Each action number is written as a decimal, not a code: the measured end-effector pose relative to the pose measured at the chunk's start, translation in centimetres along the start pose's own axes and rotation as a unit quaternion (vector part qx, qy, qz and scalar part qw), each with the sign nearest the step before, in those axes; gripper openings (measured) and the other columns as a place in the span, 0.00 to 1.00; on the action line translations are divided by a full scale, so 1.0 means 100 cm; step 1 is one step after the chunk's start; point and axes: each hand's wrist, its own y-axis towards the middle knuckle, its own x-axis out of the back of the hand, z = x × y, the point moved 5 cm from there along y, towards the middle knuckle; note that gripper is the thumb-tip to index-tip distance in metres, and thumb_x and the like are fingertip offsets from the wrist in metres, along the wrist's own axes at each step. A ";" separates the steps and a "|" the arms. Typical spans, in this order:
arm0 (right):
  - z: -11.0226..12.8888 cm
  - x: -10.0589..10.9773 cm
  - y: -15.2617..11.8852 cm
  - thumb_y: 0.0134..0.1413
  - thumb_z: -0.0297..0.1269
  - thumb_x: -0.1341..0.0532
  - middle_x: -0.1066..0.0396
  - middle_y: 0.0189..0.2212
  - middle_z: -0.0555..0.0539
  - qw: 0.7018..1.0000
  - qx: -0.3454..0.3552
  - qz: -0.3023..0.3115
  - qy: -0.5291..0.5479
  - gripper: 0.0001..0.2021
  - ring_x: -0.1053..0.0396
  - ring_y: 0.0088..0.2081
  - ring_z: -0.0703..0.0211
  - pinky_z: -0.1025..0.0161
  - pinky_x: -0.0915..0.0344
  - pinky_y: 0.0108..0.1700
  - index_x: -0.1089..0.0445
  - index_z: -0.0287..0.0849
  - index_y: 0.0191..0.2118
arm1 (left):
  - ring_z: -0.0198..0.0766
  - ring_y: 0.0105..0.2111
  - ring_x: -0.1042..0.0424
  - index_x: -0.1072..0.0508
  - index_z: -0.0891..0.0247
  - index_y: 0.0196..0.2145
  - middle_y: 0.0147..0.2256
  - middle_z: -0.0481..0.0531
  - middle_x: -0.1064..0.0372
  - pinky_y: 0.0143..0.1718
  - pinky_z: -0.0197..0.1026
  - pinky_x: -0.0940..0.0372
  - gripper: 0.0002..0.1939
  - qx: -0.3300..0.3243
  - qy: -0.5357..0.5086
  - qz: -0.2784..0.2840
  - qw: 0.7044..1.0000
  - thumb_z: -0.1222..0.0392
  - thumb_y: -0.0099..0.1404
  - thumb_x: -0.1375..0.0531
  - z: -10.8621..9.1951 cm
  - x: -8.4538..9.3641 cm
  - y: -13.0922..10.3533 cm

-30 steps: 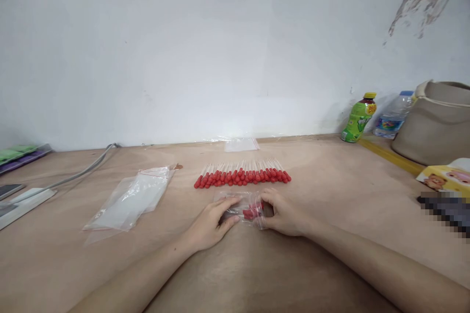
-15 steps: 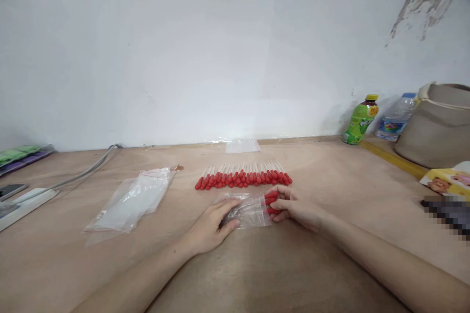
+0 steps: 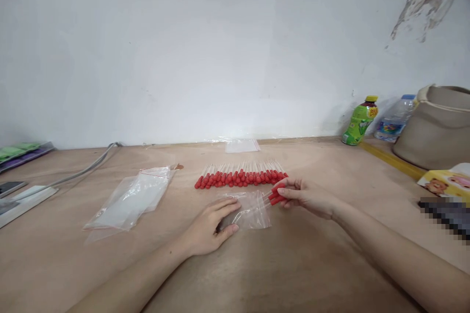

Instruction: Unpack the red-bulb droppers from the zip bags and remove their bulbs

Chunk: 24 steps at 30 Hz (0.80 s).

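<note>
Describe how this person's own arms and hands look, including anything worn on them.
The left hand and right hand are ungloved, with no rings or watch visible. The left forearm and right forearm show no sleeves; a small dark spot marks the left one near the wrist.

**Bare From Tip to Edge of View!**

Two uncovered hands here, left hand (image 3: 211, 225) and right hand (image 3: 304, 198), both slim, with slender, tapering fingers (image 3: 228, 201)! Just behind them come the wrists, and the left wrist (image 3: 188, 244) and right wrist (image 3: 334, 211) are narrow and bare too. Further back, the left forearm (image 3: 135, 274) and right forearm (image 3: 389, 254) broaden, smooth in outline, bare right to the frame's limit. And there's a marking: one small round spot (image 3: 171, 252), on the left forearm, close behind the left hand!
</note>
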 end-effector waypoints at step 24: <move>0.097 0.030 -0.017 0.53 0.42 0.44 0.29 0.33 0.45 0.811 0.344 -0.274 -0.386 0.11 0.30 0.34 0.59 0.58 0.32 0.39 0.31 0.41 0.38 | 0.43 0.53 0.42 0.36 0.58 0.51 0.52 0.54 0.40 0.54 0.50 0.45 0.21 -0.019 0.028 -0.041 0.999 0.51 0.61 0.46 0.001 0.001 -0.002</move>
